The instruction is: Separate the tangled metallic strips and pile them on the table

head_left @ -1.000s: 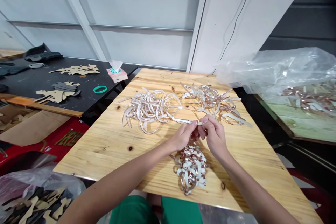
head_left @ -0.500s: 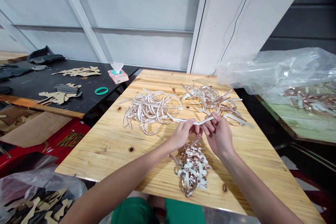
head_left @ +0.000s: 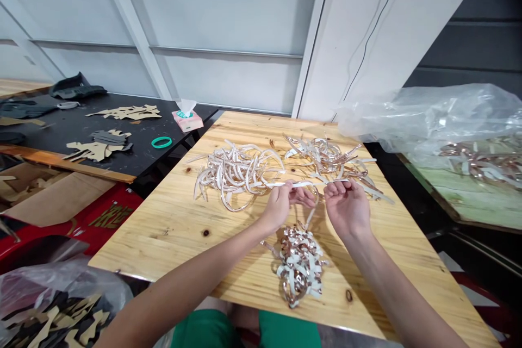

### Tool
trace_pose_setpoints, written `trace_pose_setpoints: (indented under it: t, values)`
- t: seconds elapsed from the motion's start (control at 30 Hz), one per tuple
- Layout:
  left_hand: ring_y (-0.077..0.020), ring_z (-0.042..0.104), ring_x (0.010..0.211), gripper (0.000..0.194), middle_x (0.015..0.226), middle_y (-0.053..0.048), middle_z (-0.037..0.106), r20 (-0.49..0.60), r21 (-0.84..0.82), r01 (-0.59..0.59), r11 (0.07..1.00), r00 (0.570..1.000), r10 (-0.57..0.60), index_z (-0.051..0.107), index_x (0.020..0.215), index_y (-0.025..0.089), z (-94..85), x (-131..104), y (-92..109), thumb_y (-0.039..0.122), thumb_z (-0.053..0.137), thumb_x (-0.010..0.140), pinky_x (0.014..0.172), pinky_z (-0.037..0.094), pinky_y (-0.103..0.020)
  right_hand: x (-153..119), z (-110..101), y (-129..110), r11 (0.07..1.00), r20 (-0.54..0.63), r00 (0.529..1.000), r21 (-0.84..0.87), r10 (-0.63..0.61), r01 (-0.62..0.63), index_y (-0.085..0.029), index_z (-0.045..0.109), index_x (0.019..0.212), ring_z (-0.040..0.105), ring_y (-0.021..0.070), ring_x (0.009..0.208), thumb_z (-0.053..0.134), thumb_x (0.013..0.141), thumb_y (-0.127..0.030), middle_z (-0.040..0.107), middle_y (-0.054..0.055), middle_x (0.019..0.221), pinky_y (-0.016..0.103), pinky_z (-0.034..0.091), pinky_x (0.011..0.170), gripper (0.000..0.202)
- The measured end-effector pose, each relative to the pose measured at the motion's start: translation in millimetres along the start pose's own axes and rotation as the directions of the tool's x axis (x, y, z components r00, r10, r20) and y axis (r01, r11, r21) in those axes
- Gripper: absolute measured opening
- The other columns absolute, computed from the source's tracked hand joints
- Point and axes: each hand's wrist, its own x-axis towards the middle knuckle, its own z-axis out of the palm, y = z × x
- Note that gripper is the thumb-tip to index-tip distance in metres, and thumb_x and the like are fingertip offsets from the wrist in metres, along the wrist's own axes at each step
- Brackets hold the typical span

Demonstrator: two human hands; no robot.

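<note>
My left hand (head_left: 281, 204) pinches a narrow white strip (head_left: 302, 184) between thumb and forefinger, its other fingers loosely curled. My right hand (head_left: 348, 204) is closed with fingers curled in, gripping a pale strip at the fingertips. The strip runs between the hands, and a thin band hangs down toward a curled pile of white and rose-gold strips (head_left: 299, 266) below. Behind my left hand lies a heap of curved pale strips (head_left: 240, 171). Beyond my right hand is another loose heap of shiny copper-coloured and white strips (head_left: 326, 152). The wooden table (head_left: 171, 228) carries all of these.
On the black table (head_left: 134, 160) at left are beige cut pieces (head_left: 126, 112), a green ring (head_left: 162, 142) and a tissue box (head_left: 187, 119). A clear plastic bag (head_left: 440, 114) with more strips sits at right. A bag of cut pieces (head_left: 61, 315) stands at lower left.
My right hand has moved right, away from my left hand, and its fingers have curled in more. The strip between them is drawn out straighter. The view has shifted slightly.
</note>
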Motion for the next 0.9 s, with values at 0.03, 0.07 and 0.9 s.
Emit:
trace_pose_setpoints:
  t: [0.03,0.07,0.9]
  values:
    - [-0.0218,0.069,0.079,0.039,0.082,-0.008,0.069,-0.009,0.016,-0.028,0.999,1.0,0.028,0.05,0.076,0.02,-0.7,-0.1,0.3,0.051,0.035,0.095,0.073,0.056,-0.037,0.4,-0.5,1.7,1.0,0.004,1.0,-0.018,-0.007,0.007,-0.024,0.039,0.072,0.05,0.0126,0.061,0.063,0.085,-0.042,0.039,-0.005,0.064,0.027,0.051,0.064,0.033]
    - [-0.0216,0.068,0.08,0.041,0.084,-0.008,0.069,-0.007,0.038,-0.056,0.998,0.998,0.056,0.05,0.076,0.02,-1.5,-0.5,0.6,0.052,0.034,0.095,0.075,0.055,-0.038,0.1,-0.7,3.6,0.998,0.023,1.0,-0.056,-0.011,0.012,-0.024,0.041,0.074,0.053,0.0139,0.064,0.059,0.087,-0.049,0.043,-0.004,0.067,0.029,0.052,0.066,0.033]
    - [-0.0161,0.056,0.074,0.042,0.074,0.0,0.054,0.07,0.286,-0.185,0.94,0.983,0.173,0.045,0.08,0.021,-4.5,-3.6,-2.0,0.053,0.028,0.102,0.078,0.046,-0.03,-28.0,18.1,4.3,0.939,0.282,0.943,-0.335,0.178,-0.077,-0.023,0.044,0.058,0.034,0.013,0.046,0.05,0.087,-0.024,0.036,-0.006,0.047,0.03,0.037,0.058,0.03]
